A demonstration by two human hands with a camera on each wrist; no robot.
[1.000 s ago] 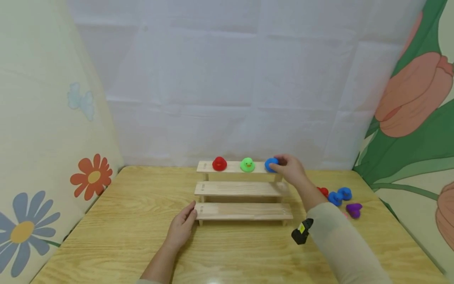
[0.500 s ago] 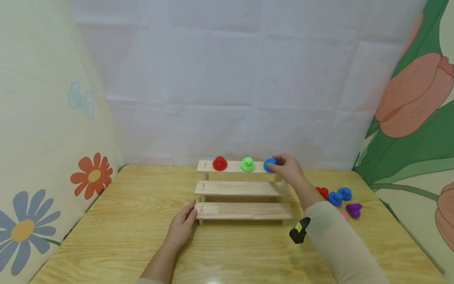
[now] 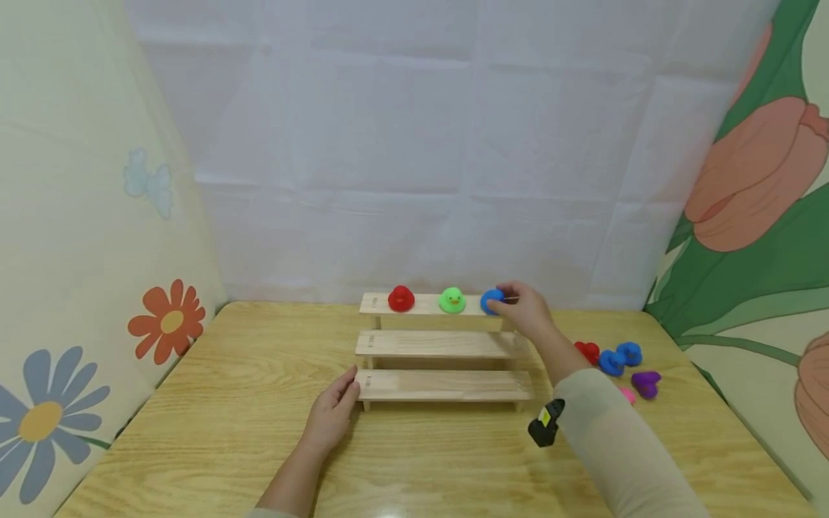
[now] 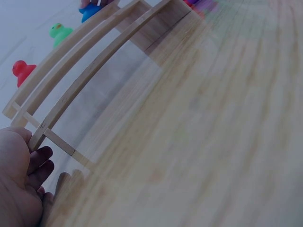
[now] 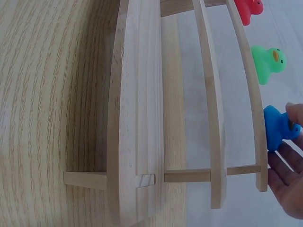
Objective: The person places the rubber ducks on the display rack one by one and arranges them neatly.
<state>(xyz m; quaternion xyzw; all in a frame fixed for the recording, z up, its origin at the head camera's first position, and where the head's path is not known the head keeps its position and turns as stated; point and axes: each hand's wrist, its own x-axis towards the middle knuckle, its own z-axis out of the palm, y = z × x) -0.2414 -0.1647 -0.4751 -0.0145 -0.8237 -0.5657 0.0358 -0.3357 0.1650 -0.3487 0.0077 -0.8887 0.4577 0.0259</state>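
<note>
A three-tier wooden step rack stands on the table. On its top tier sit a red rubber duck, a green rubber duck and, at the right end, a blue rubber duck. My right hand pinches this blue duck between thumb and fingers; in the right wrist view the duck is upright at the tier's surface. With my left hand I hold the left end of the lowest tier. The left wrist view shows the thumb at that end and the fingers curled below.
To the right of the rack lie more toy ducks on the table: red, two blue, purple and a pink one partly behind the right sleeve. A white cloth hangs behind the table.
My right hand has shifted the blue duck slightly left along the top tier, toward the green one. The left hand stays at the lowest tier's end.
</note>
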